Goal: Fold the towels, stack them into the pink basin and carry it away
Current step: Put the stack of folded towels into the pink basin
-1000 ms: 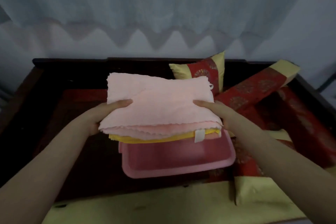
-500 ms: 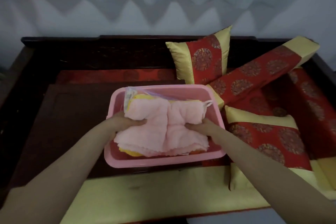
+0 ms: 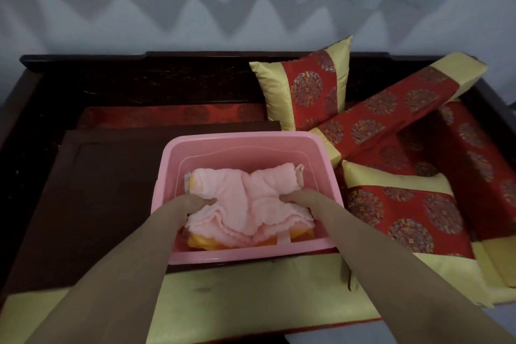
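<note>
A pink plastic basin (image 3: 245,145) stands on a dark wooden board in the middle of the bench. Inside it lies a stack of folded towels, a pale pink towel (image 3: 248,204) on top and a yellow towel (image 3: 206,243) showing at the near edge. My left hand (image 3: 195,202) grips the stack's left side and my right hand (image 3: 298,198) grips its right side, both down inside the basin. The pink towel is bunched between the hands. The fingertips are buried in the cloth.
A dark wooden board (image 3: 97,190) lies under the basin. Red-and-gold cushions (image 3: 307,84) and a long bolster (image 3: 391,112) crowd the right side, touching the basin's far right corner. A yellow seat pad (image 3: 237,293) runs along the near edge. A dark wooden backrest (image 3: 139,72) closes the far side.
The towel stack has come down from above the basin and now rests deep inside it. Both hands followed it down and still hold its sides.
</note>
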{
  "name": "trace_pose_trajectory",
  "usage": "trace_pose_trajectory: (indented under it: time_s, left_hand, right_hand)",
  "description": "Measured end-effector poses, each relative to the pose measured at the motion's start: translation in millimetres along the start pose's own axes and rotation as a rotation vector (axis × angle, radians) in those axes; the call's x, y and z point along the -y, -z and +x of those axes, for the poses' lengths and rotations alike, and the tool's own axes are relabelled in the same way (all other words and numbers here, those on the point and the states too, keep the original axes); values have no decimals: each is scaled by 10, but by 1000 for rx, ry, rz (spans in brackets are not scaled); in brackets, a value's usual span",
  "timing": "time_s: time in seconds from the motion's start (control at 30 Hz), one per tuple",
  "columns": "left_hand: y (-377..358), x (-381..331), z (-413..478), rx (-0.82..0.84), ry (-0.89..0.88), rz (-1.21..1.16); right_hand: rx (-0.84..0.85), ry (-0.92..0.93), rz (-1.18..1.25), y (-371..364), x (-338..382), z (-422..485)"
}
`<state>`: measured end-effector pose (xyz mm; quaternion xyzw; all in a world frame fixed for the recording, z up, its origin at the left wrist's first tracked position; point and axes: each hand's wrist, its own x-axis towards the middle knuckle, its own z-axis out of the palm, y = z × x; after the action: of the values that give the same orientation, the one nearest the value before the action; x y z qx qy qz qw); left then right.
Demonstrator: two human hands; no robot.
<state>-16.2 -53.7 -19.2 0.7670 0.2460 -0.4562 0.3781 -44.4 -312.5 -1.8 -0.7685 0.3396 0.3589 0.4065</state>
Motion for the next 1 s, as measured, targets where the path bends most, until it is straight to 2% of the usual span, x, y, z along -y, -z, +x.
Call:
trace_pose_trajectory:
  time_s: [0.03,0.1,0.17,0.2,0.23,0.3,0.33,0.4,0.47,0.53,0.8,0.93,1.0]
  left_hand:
    - [-27,1,-50,-36,-60,21]
    - [-91,11,-145,-244,-188,66]
    - [-156,61,-243,-422,-352,60]
    - [-180,83,-276,-492,-461,82]
    - [-211,115,-281,-564,-583,173]
    - [-223,139,-293,-737,-788,511]
    - [-197,122,-267,-787,-878,691]
    - [-135,103,-248,-717,-933,999]
    - [-70,115,-204,-558,-800,1133]
    - [-29,133,-178,-470,-656,1214]
    - [-76,194,-63,-520,-494,1523]
    - [-89,210,-59,-517,-461,1575]
    - [-94,209,-103,-521,-457,1568]
  right_hand:
    - [-24,-20,24,-5,-29,34]
    - [-82,24,117,-42,-95,42]
    - [-222,159,120,-106,-157,46]
    - [-311,287,79,-139,-199,68]
    - [-416,422,-47,-146,-223,67]
    - [-572,684,-512,-129,-184,55]
    - [-551,777,-721,-100,-145,38]
    - [-403,851,-978,-55,-129,48]
    - [-269,758,-1078,-1,-203,117]
    - [-208,669,-1171,37,-262,156]
    - [-269,567,-1397,15,-353,332]
    - [-274,550,-1381,18,-339,279]
    - [-276,598,-1307,22,-334,165]
